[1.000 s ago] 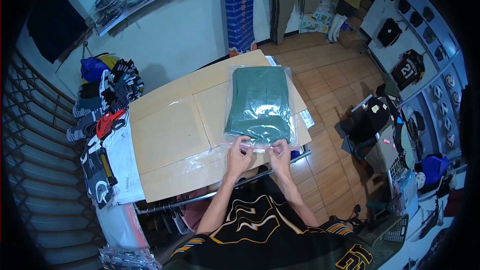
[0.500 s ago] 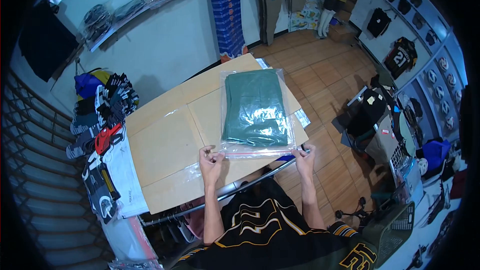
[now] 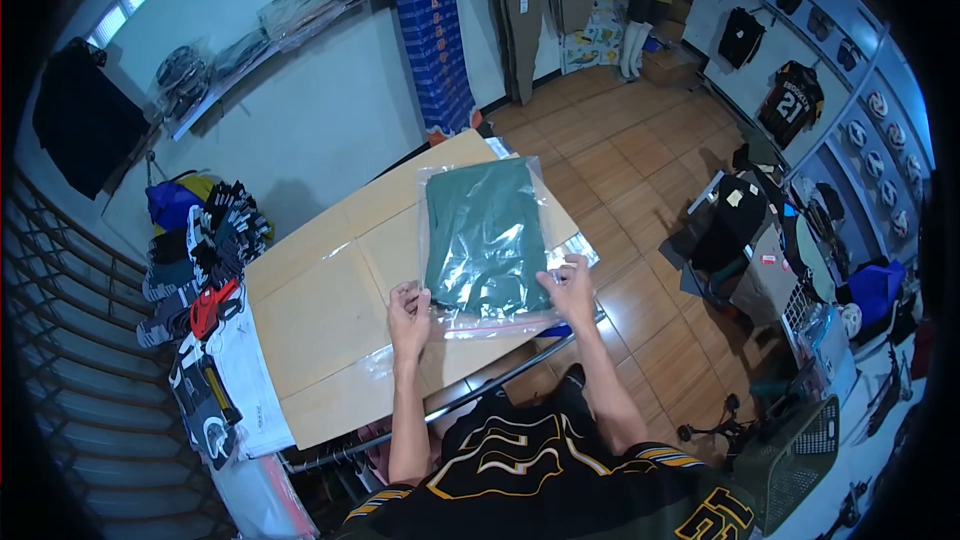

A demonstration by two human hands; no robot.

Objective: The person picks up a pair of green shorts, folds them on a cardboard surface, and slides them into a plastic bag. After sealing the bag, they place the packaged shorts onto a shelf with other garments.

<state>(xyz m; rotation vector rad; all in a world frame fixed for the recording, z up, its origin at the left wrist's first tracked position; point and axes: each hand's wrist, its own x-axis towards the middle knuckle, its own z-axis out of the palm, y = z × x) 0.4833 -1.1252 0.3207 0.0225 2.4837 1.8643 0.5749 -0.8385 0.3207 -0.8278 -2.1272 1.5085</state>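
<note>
A folded green garment lies flat inside a clear plastic zip bag, whose red closure strip runs along the near edge. My left hand is closed, its thumb and fingers pinching the bag's lower left side. On the opposite side, my right hand grips the lower right edge of the bag between thumb and fingers. Beneath the bag is a tan cardboard sheet, forming the work surface.
Piled socks and a red-handled tool lie to the left. A metal rail runs below the cardboard's near edge. Tiled floor lies to the right, with caps and clothes beyond. A green crate stands at lower right.
Both hands have moved from the corners of the bag's closure strip up onto its lower sides. The camera view has shifted, and the bag sits slightly lower and further left in it.
</note>
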